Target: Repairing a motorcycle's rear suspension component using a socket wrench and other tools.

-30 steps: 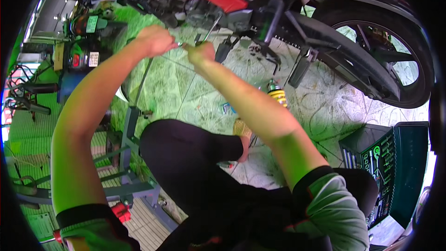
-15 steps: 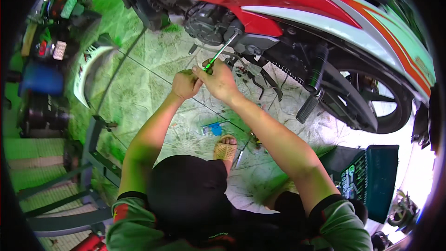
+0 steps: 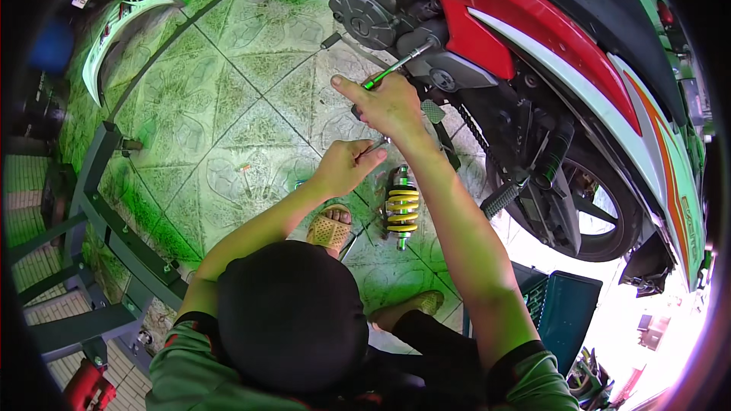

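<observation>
My right hand (image 3: pixel 392 106) is closed around the near end of a long-shafted metal wrench (image 3: pixel 407 61), with its thumb stretched out to the left. The shaft slants up and right, its far end at the lower engine cover (image 3: pixel 426 42) of a red and white motorcycle (image 3: pixel 495 38). Below and left of it, my left hand (image 3: pixel 343 170) pinches a small, thin metallic piece that is mostly hidden by the fingers. A shock absorber with a yellow spring (image 3: pixel 402 209) lies on the tiles beside my right forearm.
A white curved body panel (image 3: pixel 106 42) lies on the floor at the far left. Nearer on that side stands a dark metal frame (image 3: pixel 126 221). The rear wheel (image 3: pixel 605 209) is at the right. An open dark green toolbox (image 3: pixel 567 312) sits behind my right arm.
The view has shifted, and the shock absorber now shows. My hands, together before, are apart: the left has come down and nearer. The right stays on the wrench, its thumb now extended.
</observation>
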The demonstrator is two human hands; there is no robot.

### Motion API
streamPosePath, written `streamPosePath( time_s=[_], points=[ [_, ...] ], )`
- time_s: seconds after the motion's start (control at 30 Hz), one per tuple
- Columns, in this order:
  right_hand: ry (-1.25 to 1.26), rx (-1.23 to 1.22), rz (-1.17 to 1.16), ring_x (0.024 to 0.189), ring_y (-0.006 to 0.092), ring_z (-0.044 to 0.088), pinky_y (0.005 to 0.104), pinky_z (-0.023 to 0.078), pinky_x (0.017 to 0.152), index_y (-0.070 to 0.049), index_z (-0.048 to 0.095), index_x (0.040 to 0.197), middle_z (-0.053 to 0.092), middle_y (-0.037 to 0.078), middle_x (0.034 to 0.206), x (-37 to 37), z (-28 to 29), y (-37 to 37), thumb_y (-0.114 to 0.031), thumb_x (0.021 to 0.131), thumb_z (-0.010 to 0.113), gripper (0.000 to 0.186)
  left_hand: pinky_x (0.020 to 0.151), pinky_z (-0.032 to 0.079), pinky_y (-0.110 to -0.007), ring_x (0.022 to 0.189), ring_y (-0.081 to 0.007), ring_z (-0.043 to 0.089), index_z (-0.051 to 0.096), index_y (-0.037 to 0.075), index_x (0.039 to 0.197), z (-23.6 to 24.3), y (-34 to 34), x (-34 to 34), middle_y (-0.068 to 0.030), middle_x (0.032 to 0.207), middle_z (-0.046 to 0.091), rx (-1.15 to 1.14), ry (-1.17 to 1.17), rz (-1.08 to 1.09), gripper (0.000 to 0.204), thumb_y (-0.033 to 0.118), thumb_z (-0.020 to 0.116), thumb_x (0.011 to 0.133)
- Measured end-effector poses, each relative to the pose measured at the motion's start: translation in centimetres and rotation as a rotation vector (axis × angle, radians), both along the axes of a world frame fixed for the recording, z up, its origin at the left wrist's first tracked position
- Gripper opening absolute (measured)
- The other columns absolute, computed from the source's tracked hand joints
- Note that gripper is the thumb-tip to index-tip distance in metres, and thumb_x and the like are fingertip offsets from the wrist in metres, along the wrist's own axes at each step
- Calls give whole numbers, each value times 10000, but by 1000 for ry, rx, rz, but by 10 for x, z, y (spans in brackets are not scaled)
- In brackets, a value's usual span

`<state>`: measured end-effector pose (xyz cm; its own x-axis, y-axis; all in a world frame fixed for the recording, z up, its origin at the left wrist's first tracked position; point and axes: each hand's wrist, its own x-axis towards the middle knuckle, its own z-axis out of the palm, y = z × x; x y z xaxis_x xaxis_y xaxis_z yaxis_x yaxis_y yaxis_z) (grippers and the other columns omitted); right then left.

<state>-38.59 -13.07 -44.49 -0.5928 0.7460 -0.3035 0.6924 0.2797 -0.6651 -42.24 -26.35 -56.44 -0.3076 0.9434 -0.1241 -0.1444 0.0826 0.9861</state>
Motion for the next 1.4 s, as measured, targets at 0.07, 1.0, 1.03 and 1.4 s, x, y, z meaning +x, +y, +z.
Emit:
streamPosePath(
  time_s=[0.07, 1.0, 1.03, 1.4],
  points=[
    [-29, 12, 10, 613, 284, 673, 413, 525, 622, 5, 607, 583, 653, 151, 642, -5, 0, 0, -693, 716, 760, 727, 492, 326, -348, 489, -133, 391, 509, 8, 656, 5, -4, 0, -35, 517, 421, 21, 554, -41, 480, 328, 595, 1003],
    [258, -766, 71, 607, 172, 654, 318, 552, 584, -37, 554, 1134, 693, 93, 792, 72, -10, -51, -380, 1046, 524, 356, 591, 432, -321, 608, -127, 537, 709, 15, 904, 35, -6, -71, -43, 629, 579, -67, 283, 372, 408, 388, 580, 1009],
    [219, -807, 89, 588, 165, 640, 315, 534, 565, -44, 528, 1160, 689, 82, 784, 79, -22, -60, -368, 1047, 527, 344, 595, 438, -329, 613, -137, 548, 699, 11, 895, 25, -19, -60, -53, 637, 585, -78, 145, 258, 403, 384, 592, 1004],
    [36, -153, 304, 595, 220, 631, 361, 491, 552, 6, 532, 1036, 642, 115, 728, 130, -84, -98, -241, 1015, 567, 251, 594, 436, -326, 627, -158, 511, 663, -7, 875, 3, -33, 10, -69, 676, 554, 129, 428, 162, 300, 281, 698, 949]
  ],
)
